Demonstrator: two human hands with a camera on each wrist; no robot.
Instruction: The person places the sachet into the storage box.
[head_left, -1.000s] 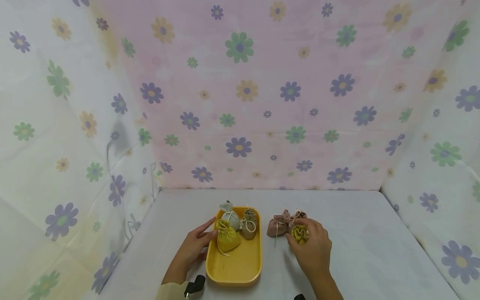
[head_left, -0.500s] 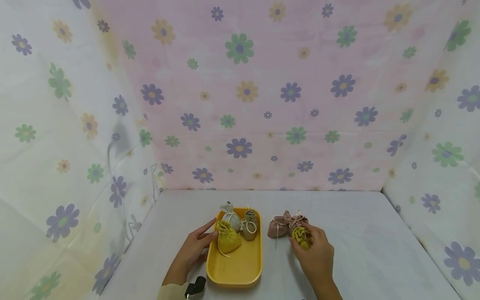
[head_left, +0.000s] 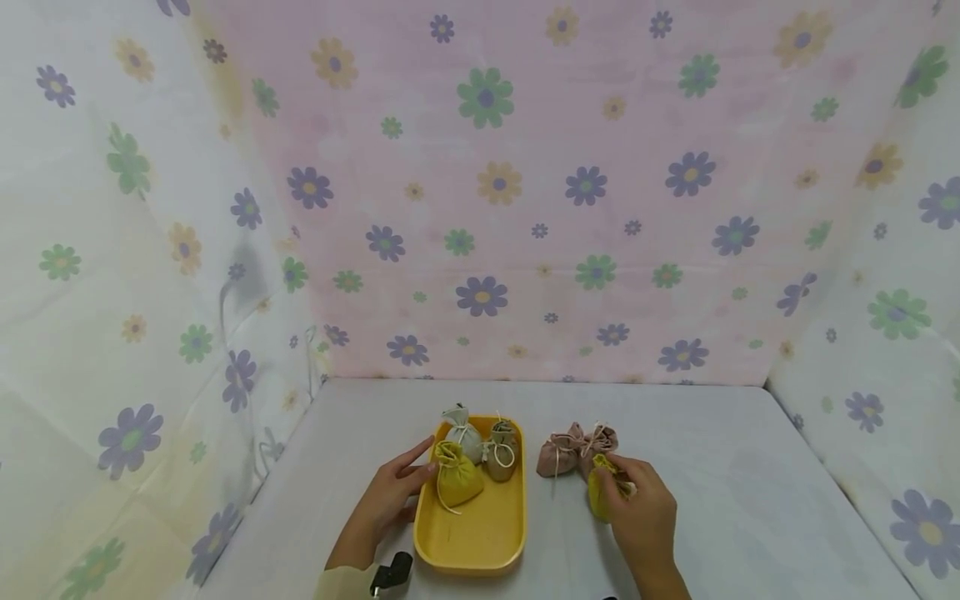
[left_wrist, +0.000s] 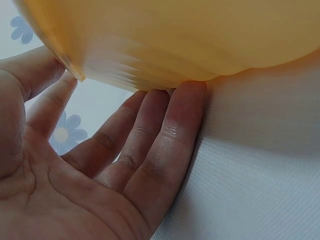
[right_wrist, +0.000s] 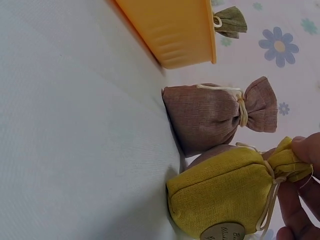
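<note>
Flowered cloth walls enclose a pale surface (head_left: pixel 720 500) carrying a yellow tray (head_left: pixel 471 533) with three small pouches, two brown pouches (head_left: pixel 573 448) to its right. Moving the yellow pouch (right_wrist: pixel 225 192) calls for a firm pinch at its tied neck. Right hand (head_left: pixel 637 517) grip pinches that neck; left hand (head_left: pixel 386 500), fingers straight, rests against the tray's left side.

The light is soft and bright all over. Small pale shadows sit just under the left hand (head_left: pixel 386 500) and right hand (head_left: pixel 639 518). The yellow tray (left_wrist: pixel 190 40) above the left fingers looks blurry. The walls bend at the edges.
</note>
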